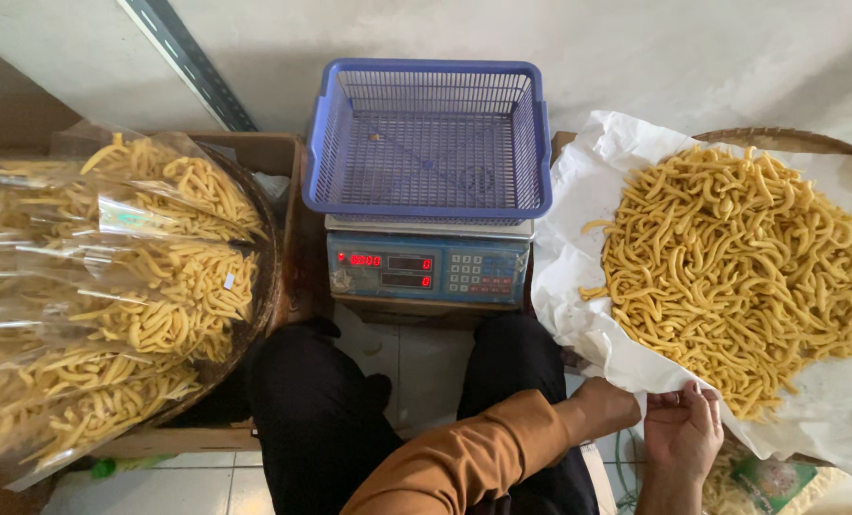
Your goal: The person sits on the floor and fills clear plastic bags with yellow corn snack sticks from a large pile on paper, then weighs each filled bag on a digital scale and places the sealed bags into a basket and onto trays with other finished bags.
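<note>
Two hands [669, 429] at white paper's [579, 315] edge — fingers loosely curled, grip unclear — tiled floor [407, 362], grey wall [636, 48] behind.

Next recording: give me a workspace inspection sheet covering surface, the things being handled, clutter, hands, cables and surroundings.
Surface: tiled floor, person seated at a scale.
Job's things: yellow snack sticks heaped on white paper over a woven tray; empty blue basket on the digital scale.
Clutter: filled clear bags stacked at left in a cardboard box.
Hands: left hand and right hand at the paper's near edge, gripping it.
Cables: green hose-like loop near the right hand, unclear.
Surroundings: pale wall, slotted metal bar.
</note>
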Demonstrator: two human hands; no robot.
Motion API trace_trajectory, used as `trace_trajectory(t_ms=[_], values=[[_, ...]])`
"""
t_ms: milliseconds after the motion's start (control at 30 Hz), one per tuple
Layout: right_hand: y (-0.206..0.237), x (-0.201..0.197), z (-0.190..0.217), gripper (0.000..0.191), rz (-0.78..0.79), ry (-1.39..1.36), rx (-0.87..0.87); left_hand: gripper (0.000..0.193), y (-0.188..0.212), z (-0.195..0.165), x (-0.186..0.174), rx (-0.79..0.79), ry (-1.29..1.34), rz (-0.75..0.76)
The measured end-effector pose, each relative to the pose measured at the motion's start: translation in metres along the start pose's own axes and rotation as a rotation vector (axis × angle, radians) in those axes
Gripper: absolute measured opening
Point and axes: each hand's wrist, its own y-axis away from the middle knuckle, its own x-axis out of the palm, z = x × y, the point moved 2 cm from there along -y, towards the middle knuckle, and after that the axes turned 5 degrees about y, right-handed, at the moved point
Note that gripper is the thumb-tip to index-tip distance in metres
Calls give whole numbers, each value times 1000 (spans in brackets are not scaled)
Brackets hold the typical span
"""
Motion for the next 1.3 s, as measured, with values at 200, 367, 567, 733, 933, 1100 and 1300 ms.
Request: trace_trajectory(t_ms=[200,367,567,733,933,1100,1300], values=[[5,6,3,14,-100,55,12,15,11,10,7,70,34,-109],[8,15,4,13,-31,25,-16,12,13,13,7,144,94,-210],[4,12,4,14,-57,38,-25,9,13,5,-2,145,-13,-322],[1,7,6,12,-64,35,-8,8,31,-8,-24,272,-104,-373],[-5,-1,40,9,45,139,55,7,101,-17,-99,430,91,-488],[-2,-23,79,8,123,56,-46,12,113,14,-174,121,717,-742],[-6,-46,80,8,67,77,-103,14,73,49,-194,113,1333,-948]])
